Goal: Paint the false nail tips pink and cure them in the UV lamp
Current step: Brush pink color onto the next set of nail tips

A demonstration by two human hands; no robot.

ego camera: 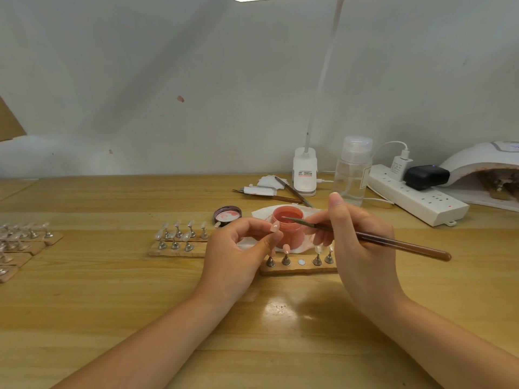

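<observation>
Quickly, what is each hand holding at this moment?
Left hand: pinches a painted nail tip between the fingers.
Right hand: holds the brush, its tip over the pink pot.

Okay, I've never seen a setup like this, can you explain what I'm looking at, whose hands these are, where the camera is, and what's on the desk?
There is one picture, from a camera worn on a person's head, looking down at their two bare hands over a wooden table. The right hand holds a long brown paintbrush, its tip at the open round jar of pink gel. The left hand pinches a small pink-painted false nail tip between its fingers. In front lies a wooden strip with small metal stands; one stand is missing. Further strips of clear nail tips lie to the left. The jar's lid is beside it. At far right sits the white domed UV lamp, next to a white power strip.
</observation>
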